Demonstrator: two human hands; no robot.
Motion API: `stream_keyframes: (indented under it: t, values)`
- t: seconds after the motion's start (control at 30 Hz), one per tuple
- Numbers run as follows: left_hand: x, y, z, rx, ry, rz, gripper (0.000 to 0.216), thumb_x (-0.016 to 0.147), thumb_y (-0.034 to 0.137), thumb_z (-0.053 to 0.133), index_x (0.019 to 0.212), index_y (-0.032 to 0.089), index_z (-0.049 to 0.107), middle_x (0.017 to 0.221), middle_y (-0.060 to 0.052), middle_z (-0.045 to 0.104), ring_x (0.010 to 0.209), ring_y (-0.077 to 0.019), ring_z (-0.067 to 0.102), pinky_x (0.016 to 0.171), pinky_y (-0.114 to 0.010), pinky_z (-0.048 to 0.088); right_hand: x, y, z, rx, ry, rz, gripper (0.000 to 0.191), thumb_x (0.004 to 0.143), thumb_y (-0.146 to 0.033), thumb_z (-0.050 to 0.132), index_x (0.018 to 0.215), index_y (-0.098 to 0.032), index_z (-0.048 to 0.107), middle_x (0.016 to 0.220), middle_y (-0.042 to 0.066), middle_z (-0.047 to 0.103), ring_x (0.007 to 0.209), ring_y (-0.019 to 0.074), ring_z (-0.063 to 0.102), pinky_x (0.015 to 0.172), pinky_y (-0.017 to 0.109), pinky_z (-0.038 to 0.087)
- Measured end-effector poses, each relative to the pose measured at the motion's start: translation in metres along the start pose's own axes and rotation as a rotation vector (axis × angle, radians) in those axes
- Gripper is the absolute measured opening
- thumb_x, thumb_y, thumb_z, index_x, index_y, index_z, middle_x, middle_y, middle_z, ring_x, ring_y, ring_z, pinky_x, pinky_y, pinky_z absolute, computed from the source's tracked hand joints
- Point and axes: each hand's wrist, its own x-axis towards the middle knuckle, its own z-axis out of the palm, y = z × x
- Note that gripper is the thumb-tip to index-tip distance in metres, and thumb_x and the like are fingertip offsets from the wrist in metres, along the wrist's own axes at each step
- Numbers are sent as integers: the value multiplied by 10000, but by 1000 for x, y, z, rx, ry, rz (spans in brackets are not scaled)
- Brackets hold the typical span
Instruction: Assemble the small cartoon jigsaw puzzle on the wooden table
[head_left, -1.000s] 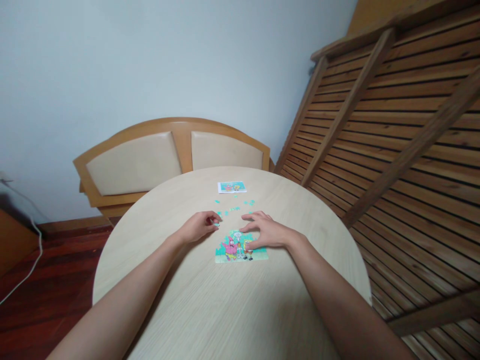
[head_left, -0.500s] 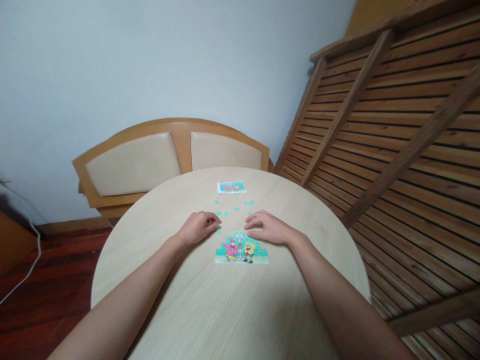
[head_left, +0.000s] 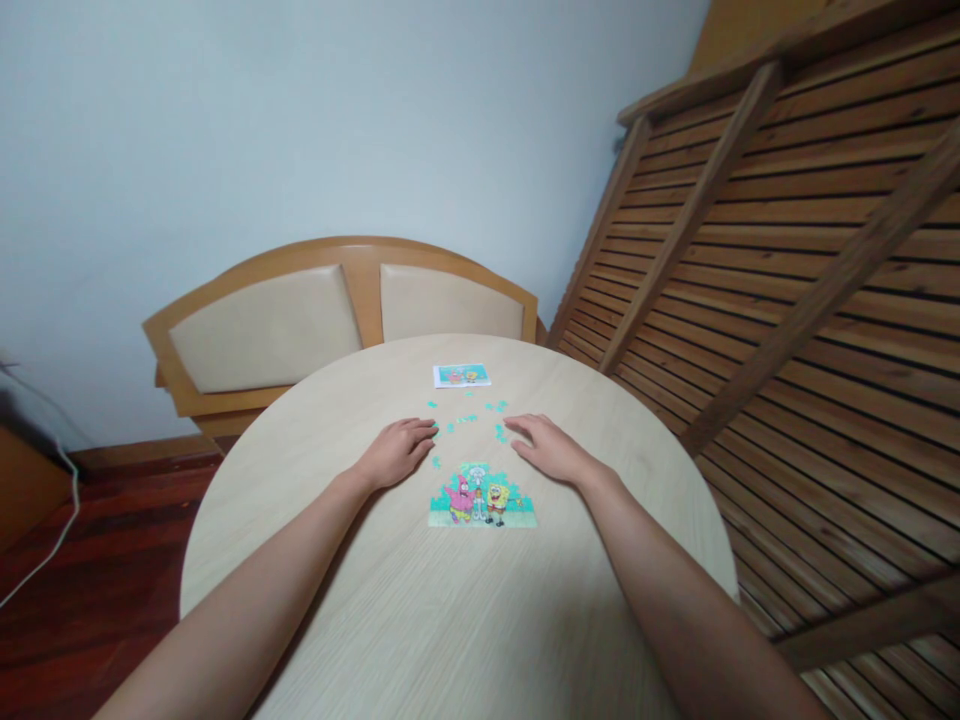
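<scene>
Puzzle (head_left: 482,503) just outside right grip (head_left: 551,449)

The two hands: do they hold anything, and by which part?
Nothing visible is held; left hand and right hand are open, near loose puzzle pieces.

We've got a plain pale blue-grey wall (head_left: 315,120) at the back, wooden baseboard (head_left: 142,452) low on the left. Arched wooden headboard (head_left: 365,300) with two cream panels (head_left: 262,330) stands in front of it, behind our round, pale wood-grain tabletop (head_left: 450,620). Right side: big slatted wood frame (head_left: 750,290), tilted in our view. Floor (head_left: 45,640) is dark red-brown; white cable (head_left: 76,480) hangs at left, brown furniture (head_left: 22,475) beside it. Light's soft; we see a dim shadow on the near tabletop.
</scene>
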Motion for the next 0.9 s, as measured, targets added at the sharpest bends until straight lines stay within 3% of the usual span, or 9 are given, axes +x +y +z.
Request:
stream_keyframes:
  t: [0.57,0.9]
  values:
    - [0,0,-3,66,42,25,282,968,287,494,1102,206,728,1255,-83,689,1163,-264,623,1048,-441,474,1,1,3,-31,-36,-42,310,921,-247,571,1193,-210,717,1263,110,680,1183,281,596,1059,475,437]
    - [6,14,-2,55,68,3,164,935,281,579,929,211,727,1037,-65,743,1010,-256,647,949,-415,497,1,-3,2,-30,-43,-34,308,919,-238,571,1193,-200,709,1266,109,681,1177,278,593,1053,467,442]
